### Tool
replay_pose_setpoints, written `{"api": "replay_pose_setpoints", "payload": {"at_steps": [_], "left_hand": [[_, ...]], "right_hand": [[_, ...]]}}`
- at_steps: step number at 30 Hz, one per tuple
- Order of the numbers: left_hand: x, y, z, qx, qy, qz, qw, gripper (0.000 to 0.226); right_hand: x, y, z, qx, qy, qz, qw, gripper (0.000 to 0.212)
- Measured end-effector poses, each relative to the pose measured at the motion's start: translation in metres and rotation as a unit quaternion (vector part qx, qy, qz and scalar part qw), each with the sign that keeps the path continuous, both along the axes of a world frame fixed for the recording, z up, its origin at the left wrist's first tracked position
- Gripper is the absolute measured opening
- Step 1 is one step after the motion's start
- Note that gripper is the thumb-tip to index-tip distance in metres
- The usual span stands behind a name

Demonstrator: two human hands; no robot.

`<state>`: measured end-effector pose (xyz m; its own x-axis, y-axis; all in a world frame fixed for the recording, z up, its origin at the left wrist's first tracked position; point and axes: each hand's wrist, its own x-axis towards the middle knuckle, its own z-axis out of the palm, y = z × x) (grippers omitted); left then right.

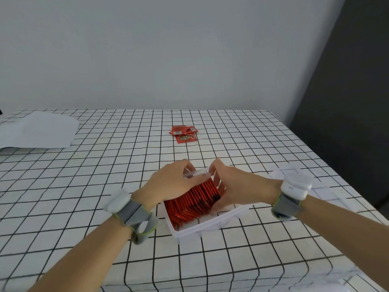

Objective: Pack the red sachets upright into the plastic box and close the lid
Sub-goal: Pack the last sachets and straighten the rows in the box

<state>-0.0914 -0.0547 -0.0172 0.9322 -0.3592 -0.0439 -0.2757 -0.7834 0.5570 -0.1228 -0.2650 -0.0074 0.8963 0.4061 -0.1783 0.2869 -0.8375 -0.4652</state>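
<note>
Clasped from both sides by left hand point(174, 183) and right hand point(236, 187), the sachets point(192, 202) stand in the box point(207, 227), packing seemingly underway. Beyond the box lie loose sachets point(183, 133); fetching them likely comes next.

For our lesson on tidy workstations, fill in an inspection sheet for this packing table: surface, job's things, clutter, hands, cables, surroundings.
Surface: table covered by a white cloth with a black grid.
Job's things: plastic box open, with no lid on it; packed sachets stand upright in a row inside; loose sachets lie flat further back.
Clutter: white paper at the far left.
Hands: left hand grips the box's far rim; right hand has its fingers curled against the packed sachets.
Cables: nothing seen.
Surroundings: grey wall behind; dark panel on the right.
</note>
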Motion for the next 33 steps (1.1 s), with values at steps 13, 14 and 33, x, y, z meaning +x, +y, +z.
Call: {"api": "replay_pose_setpoints", "payload": {"at_steps": [13, 14, 33], "left_hand": [[0.013, -0.008, -0.011, 0.027, -0.025, -0.066, 0.997, 0.055], [0.012, -0.008, -0.012, 0.024, -0.032, -0.069, 0.997, 0.055], [0.0, 0.007, 0.002, 0.149, -0.041, -0.077, 0.985, 0.082]], "right_hand": [[-0.004, 0.0, 0.007, -0.063, 0.045, -0.032, 0.997, 0.068], [-0.005, 0.0, 0.007, -0.041, 0.053, -0.037, 0.997, 0.066], [-0.016, 0.005, 0.012, -0.075, 0.039, -0.064, 0.994, 0.076]]}}
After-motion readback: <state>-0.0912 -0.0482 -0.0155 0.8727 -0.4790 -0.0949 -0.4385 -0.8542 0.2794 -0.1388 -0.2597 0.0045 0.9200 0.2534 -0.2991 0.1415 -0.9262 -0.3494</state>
